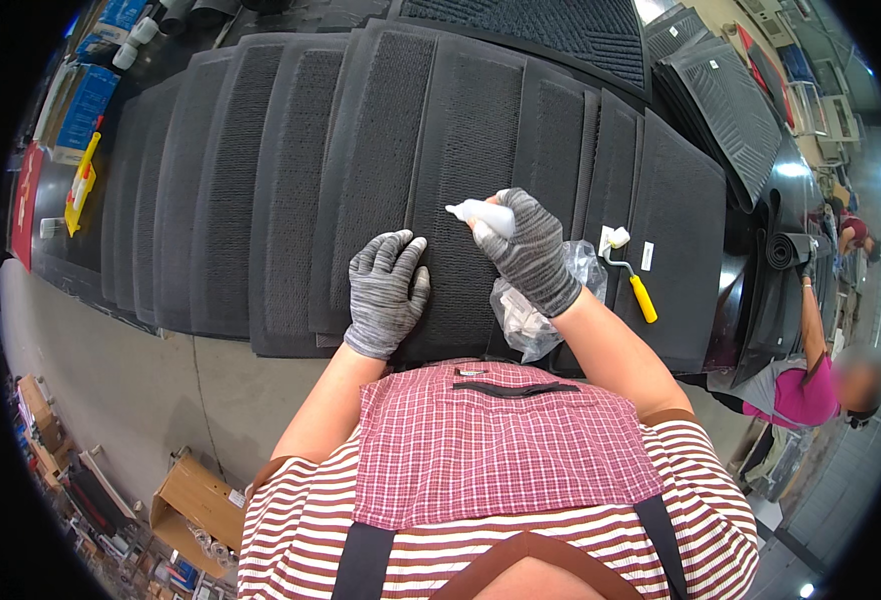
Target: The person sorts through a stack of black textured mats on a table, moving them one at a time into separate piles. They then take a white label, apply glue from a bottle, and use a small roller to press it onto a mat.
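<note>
Black ribbed floor mats [376,130] overlap one another in a long row across the table. My right hand [533,250], in a grey knit glove, is wrapped round a white squeeze bottle [488,216] whose pointed nozzle is directed left, over one of the mats. My left hand [388,290], gloved alike, lies palm down on the mats with its fingers stretched out, holding nothing. A clear plastic bag [527,325] of small pale pieces sits beneath my right wrist. Just right of it lies a small roller with a yellow handle [643,298] and a white head.
White labels [648,256] lie near the roller. Patterned mats are stacked [726,110] at the far right. Toward the left end is a yellow tool [82,185]. A co-worker in a pink shirt [806,395] stands at right by a rolled mat [789,250]. An opened cardboard box [201,500] is at lower left.
</note>
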A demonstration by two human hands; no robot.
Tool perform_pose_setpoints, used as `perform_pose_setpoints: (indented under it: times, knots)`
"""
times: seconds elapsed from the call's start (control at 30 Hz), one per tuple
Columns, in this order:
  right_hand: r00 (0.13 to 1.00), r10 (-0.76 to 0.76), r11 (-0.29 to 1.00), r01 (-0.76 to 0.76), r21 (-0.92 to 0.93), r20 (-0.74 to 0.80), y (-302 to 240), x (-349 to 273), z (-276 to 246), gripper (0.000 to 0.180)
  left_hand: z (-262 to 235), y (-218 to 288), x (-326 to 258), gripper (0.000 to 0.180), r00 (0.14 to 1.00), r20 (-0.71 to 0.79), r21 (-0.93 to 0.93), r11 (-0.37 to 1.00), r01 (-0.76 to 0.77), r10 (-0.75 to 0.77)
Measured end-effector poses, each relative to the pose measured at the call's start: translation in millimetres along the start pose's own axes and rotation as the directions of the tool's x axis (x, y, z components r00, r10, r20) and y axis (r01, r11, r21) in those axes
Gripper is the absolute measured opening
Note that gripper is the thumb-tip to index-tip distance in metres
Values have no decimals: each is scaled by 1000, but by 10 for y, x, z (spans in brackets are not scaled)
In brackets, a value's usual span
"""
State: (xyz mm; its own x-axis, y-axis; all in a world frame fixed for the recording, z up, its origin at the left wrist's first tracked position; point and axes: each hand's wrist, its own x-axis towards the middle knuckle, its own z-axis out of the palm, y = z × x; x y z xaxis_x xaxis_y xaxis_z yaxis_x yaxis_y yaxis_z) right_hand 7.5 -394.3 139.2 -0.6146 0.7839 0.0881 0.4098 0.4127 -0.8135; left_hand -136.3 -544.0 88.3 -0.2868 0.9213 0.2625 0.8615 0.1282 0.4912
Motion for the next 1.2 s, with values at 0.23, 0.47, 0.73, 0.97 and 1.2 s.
perform_pose_setpoints:
  times: [0.23, 0.47, 0.73, 0.97, 1.2]
  knots:
    - [989, -110, 991, 116, -65, 99, -94, -155, -53, 24, -8, 3, -2, 36, 1000, 3, 8, 1000, 10, -10]
    - [998, 18, 1000, -18, 0, 60, -96, -86, -79, 24, 15, -6, -7, 36, 1000, -8, -2, 1000, 5, -5]
    - [999, -10, 997, 7, -77, -34, 1, 89, -16, 26, 19, -4, -1, 37, 1000, -21, -11, 1000, 2, -2]
    - [1000, 24, 997, -25, -79, -14, -13, 92, -55, 26, 21, 6, 4, 37, 1000, -14, -10, 1000, 11, -11]
    - [999, 16, 998, -19, -67, -47, 116, 78, -65, 26, 16, 3, 11, 36, 1000, -20, -3, 1000, 3, -3]
